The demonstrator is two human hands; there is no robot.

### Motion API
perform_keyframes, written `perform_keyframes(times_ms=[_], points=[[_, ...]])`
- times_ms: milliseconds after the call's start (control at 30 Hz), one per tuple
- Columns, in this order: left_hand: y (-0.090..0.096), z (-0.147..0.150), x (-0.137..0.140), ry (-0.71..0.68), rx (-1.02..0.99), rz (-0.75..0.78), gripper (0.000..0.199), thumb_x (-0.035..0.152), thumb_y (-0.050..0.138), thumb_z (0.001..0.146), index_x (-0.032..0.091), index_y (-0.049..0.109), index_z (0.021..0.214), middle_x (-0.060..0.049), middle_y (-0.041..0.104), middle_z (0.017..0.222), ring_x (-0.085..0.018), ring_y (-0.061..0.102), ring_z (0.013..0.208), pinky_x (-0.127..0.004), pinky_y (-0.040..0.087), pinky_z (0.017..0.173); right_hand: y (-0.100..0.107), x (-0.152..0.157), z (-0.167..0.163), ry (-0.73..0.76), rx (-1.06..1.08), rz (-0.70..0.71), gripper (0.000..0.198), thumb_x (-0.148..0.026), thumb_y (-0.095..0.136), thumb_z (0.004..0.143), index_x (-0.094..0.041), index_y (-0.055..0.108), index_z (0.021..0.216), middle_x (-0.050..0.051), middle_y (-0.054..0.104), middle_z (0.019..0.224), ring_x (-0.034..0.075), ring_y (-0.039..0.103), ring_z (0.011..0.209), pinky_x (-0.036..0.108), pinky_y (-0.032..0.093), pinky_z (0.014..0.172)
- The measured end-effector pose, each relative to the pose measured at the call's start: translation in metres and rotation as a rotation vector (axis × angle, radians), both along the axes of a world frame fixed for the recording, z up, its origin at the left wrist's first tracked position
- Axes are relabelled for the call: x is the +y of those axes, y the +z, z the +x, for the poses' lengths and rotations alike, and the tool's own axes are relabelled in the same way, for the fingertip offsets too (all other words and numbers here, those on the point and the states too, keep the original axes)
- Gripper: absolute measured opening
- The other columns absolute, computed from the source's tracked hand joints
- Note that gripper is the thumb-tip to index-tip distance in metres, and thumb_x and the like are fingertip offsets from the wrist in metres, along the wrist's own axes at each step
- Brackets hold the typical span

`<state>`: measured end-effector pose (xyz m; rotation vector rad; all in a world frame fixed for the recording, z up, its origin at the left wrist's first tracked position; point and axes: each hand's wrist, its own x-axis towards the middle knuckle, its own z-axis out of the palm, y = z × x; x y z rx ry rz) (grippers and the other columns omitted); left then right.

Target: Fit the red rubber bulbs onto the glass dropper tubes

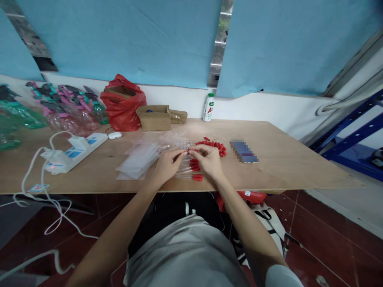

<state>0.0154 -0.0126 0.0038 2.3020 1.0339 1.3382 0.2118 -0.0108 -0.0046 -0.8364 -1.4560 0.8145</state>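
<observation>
My left hand (168,162) and my right hand (210,160) meet fingertip to fingertip over the table, both closed in a pinch. A thin clear dropper tube appears to be in the left fingers, and a red rubber bulb in the right; the fingers mostly hide both. Just below lie several droppers (188,176), clear tubes with red bulbs on their ends. Beyond the right hand is a pile of loose red rubber bulbs (220,147). Loose clear tubes (175,138) are heaped behind the left hand, with clear plastic bags (137,161) to its left.
A smartphone (243,151) lies to the right on the wooden table (287,167). Farther back stand a white bottle (208,108), a cardboard box (154,118) and a red plastic bag (122,107). Leftward are a power strip (76,153), an earbud case (115,135) and several spray bottles (66,113).
</observation>
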Motion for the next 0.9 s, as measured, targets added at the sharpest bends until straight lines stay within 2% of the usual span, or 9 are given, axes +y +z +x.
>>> perform_keyframes(times_ms=[133, 400, 667, 900], points=[[0.000, 0.000, 0.000, -0.024, 0.010, -0.020, 0.027, 0.030, 0.056, 0.108, 0.022, 0.082, 0.105, -0.006, 0.081, 0.097, -0.021, 0.071, 0.084, -0.035, 0.054, 0.078, 0.000, 0.000, 0.000, -0.004, -0.002, 0.005, 0.025, -0.042, 0.086, 0.086, -0.023, 0.088, 0.101, 0.007, 0.085, 0.094, 0.022, 0.079, 0.078, 0.034, 0.064, 0.074], [0.003, -0.001, -0.003, -0.031, 0.028, -0.018, 0.026, 0.029, 0.056, 0.107, 0.022, 0.082, 0.104, -0.007, 0.082, 0.101, -0.022, 0.073, 0.089, -0.038, 0.055, 0.083, 0.002, -0.003, -0.002, -0.034, -0.024, 0.008, 0.025, -0.044, 0.085, 0.087, -0.022, 0.089, 0.099, 0.008, 0.085, 0.092, 0.023, 0.079, 0.075, 0.034, 0.063, 0.073], [-0.005, -0.002, -0.001, 0.035, 0.180, 0.061, 0.025, 0.025, 0.057, 0.108, 0.020, 0.081, 0.104, -0.007, 0.077, 0.092, -0.020, 0.066, 0.081, -0.035, 0.049, 0.078, -0.005, 0.002, 0.007, 0.011, -0.129, 0.017, 0.027, -0.044, 0.084, 0.089, -0.021, 0.089, 0.102, 0.008, 0.085, 0.092, 0.023, 0.078, 0.076, 0.034, 0.061, 0.075], [-0.002, -0.002, -0.006, 0.090, 0.247, 0.119, 0.028, 0.030, 0.052, 0.110, 0.021, 0.078, 0.107, -0.006, 0.071, 0.094, -0.021, 0.064, 0.085, -0.034, 0.048, 0.080, 0.003, 0.001, 0.014, 0.027, -0.193, 0.019, 0.025, -0.044, 0.085, 0.088, -0.022, 0.089, 0.098, 0.007, 0.084, 0.089, 0.021, 0.074, 0.074, 0.034, 0.060, 0.075]])
